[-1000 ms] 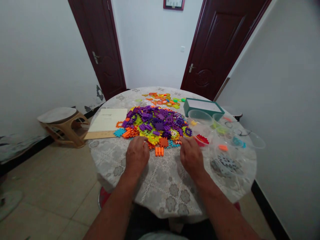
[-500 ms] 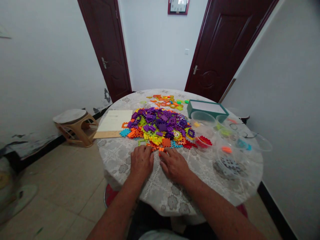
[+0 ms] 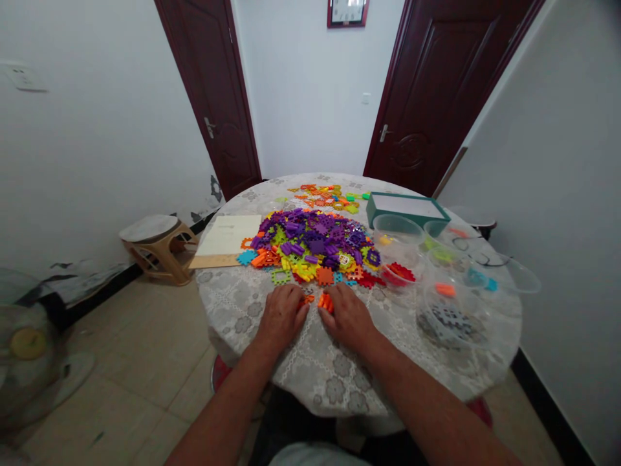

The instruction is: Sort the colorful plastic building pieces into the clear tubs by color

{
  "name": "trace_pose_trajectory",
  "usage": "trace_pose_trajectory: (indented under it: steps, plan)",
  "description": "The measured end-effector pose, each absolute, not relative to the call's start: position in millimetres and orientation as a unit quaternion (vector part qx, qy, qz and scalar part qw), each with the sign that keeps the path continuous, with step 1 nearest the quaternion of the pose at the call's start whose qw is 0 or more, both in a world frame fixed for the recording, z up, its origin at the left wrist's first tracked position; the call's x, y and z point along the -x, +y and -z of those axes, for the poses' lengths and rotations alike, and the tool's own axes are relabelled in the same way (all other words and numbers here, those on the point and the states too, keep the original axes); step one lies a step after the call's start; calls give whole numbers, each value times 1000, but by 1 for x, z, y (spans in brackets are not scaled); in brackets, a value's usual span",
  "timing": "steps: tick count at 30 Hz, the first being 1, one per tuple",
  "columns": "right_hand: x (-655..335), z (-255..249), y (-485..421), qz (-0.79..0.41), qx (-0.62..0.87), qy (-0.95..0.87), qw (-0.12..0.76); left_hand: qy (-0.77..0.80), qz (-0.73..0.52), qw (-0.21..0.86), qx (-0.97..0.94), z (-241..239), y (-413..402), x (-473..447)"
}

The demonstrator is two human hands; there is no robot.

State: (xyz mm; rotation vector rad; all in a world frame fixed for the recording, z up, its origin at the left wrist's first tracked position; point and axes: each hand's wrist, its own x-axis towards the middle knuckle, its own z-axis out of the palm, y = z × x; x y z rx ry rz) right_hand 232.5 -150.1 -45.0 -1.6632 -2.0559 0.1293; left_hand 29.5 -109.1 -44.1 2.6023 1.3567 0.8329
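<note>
My left hand (image 3: 284, 312) and my right hand (image 3: 347, 316) rest side by side on the round table (image 3: 310, 362), just in front of a big pile of plastic interlocking pieces (image 3: 313, 244), mostly purple with orange, yellow and green. My right hand's fingers curl over several small orange pieces (image 3: 325, 301) held at its fingertips. A small orange piece (image 3: 307, 299) lies at my left hand's fingertips, and that hand's fingers are bent down against the cloth.
Clear plastic bowls (image 3: 395, 228) with sorted pieces stand at the right, one holding red pieces (image 3: 398, 272), one grey pieces (image 3: 451, 318). A green box (image 3: 406, 208) lies behind them. A board (image 3: 226, 238) lies at the left. A stool (image 3: 158, 246) stands on the floor.
My right hand has swept left from the red pieces to the orange pieces and gathered them. Both hands drew closer together and back toward me.
</note>
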Motion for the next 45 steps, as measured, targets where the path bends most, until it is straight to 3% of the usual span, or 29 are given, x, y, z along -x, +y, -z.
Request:
trace_pose_trajectory:
  steps: [5, 8, 13, 16, 24, 32, 39, 45]
  plan:
    - [-242, 45, -152, -101, 591, -745, 291, 402, -329, 56, -853, 47, -109, -29]
    - [-247, 41, -150, -165, 569, -718, 365, 388, -383, 62, -836, 45, -111, -32]
    - [-252, 38, -144, -445, 531, -549, 466, 362, -412, 46, -835, 42, -110, -41]
    - [-250, 40, -141, -523, 481, -502, 494, 341, -383, 7, -858, 46, -105, -45]
    - [-243, 56, -134, -442, 509, -542, 502, 286, -317, -35, -904, 54, -101, -50]
    - [-242, 48, -135, -416, 525, -555, 493, 336, -279, 40, -899, 56, -97, -59]
    - [-250, 39, -137, -487, 467, -529, 514, 358, -185, 18, -915, 27, -72, -86]
    - [-259, 40, -131, -453, 511, -502, 531, 332, -220, 42, -916, 37, -59, -98]
